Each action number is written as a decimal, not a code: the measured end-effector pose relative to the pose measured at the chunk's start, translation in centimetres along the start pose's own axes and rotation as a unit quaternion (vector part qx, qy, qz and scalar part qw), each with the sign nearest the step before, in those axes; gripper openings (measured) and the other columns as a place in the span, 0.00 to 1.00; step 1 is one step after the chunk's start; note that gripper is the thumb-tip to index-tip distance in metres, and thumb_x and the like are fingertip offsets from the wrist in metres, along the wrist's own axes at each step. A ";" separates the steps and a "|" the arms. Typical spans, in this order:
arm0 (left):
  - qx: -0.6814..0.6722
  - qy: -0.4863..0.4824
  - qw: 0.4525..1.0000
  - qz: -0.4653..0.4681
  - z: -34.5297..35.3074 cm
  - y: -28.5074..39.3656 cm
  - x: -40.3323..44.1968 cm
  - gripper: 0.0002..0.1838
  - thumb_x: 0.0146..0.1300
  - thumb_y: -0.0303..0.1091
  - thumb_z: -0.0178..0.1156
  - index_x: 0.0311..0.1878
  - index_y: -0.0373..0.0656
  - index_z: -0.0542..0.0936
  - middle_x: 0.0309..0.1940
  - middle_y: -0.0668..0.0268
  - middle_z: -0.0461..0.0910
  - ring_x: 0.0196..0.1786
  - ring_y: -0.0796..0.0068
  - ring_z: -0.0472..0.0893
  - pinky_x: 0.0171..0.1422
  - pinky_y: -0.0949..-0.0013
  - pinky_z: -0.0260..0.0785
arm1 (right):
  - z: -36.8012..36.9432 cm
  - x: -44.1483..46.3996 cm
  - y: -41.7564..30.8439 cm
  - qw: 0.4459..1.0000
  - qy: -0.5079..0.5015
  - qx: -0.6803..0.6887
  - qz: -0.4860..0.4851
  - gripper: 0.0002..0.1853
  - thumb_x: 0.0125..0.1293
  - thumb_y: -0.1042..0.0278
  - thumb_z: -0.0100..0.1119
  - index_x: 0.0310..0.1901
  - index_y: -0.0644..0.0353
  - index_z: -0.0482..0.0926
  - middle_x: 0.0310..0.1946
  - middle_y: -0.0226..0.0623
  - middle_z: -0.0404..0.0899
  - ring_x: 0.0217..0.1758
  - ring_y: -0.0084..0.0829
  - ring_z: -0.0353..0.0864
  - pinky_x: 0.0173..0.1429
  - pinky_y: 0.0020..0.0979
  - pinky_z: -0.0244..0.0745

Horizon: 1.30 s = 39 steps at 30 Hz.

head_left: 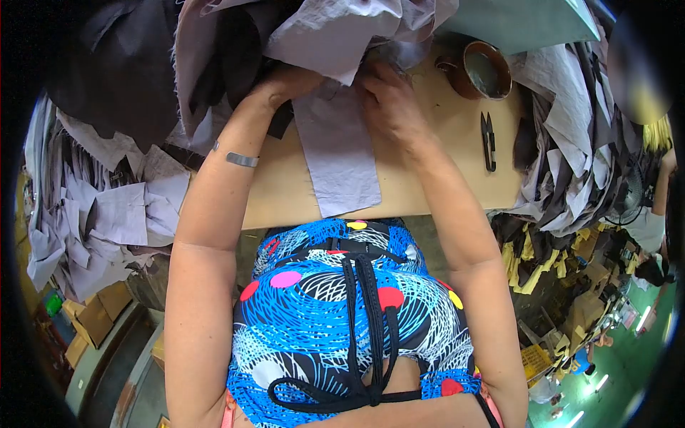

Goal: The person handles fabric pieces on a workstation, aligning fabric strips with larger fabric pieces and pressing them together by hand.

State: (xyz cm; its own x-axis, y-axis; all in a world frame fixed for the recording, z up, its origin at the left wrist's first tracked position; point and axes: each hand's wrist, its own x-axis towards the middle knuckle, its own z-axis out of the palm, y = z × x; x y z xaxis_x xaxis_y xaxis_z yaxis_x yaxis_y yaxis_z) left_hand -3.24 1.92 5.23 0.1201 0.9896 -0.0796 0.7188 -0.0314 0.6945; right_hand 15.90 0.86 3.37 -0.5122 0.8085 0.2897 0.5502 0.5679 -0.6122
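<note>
A grey cloth strip point(339, 157) lies lengthwise on the tan work table, its near end at the front edge. My left hand point(294, 80) reaches in at the strip's far left side, its fingers hidden beneath hanging grey cloth point(332, 36). At the far right side of the strip, my right hand point(392, 100) has its fingers bent inward and closed at the cloth's edge. Their tips are partly hidden, so what they pinch does not show clearly. Black thread snips point(489, 143) lie to the right of my right hand, apart from it.
A brown cup point(487, 70) stands at the table's point(449, 178) back right. Stacks of grey cloth pieces point(114, 214) hang at the left, with more cloth point(564, 128) at the right. Dark cloth point(114, 71) drapes at the upper left. Other people are visible far right.
</note>
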 end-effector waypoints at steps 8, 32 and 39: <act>0.016 -0.047 0.999 -0.006 -0.1 -0.2 0.4 0.28 0.65 0.45 0.48 0.63 0.39 0.64 0.65 0.55 0.64 0.67 0.62 0.62 0.70 0.65 0.53 | -0.4 -0.3 -0.4 0.997 -0.043 -0.066 -0.019 0.09 0.51 0.76 0.57 0.36 0.60 0.80 0.44 0.39 0.75 0.47 0.42 0.75 0.49 0.38 0.71; 0.042 -0.037 0.998 0.015 0.1 -0.3 0.7 0.28 0.65 0.44 0.47 0.65 0.39 0.62 0.66 0.54 0.62 0.69 0.61 0.59 0.71 0.65 0.50 | -1.6 -3.6 -1.5 0.983 -0.080 -0.143 -0.086 0.11 0.52 0.73 0.50 0.38 0.54 0.79 0.45 0.34 0.74 0.44 0.38 0.73 0.44 0.40 0.69; 0.053 -0.022 0.998 0.023 0.7 -0.3 0.3 0.28 0.65 0.43 0.47 0.65 0.39 0.62 0.66 0.54 0.61 0.70 0.61 0.58 0.72 0.65 0.49 | -5.6 -5.9 -1.5 0.996 -0.033 -0.060 -0.052 0.14 0.51 0.78 0.50 0.39 0.55 0.79 0.43 0.39 0.75 0.44 0.41 0.74 0.47 0.41 0.69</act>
State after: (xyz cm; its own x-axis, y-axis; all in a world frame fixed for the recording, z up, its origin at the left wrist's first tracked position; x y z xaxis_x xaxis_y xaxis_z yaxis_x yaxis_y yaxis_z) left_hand -2.95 2.14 4.47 0.1828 0.9798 -0.0813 0.7800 -0.0942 0.6187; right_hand 21.79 -3.90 6.72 -0.6105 0.7347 0.2958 0.5642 0.6655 -0.4886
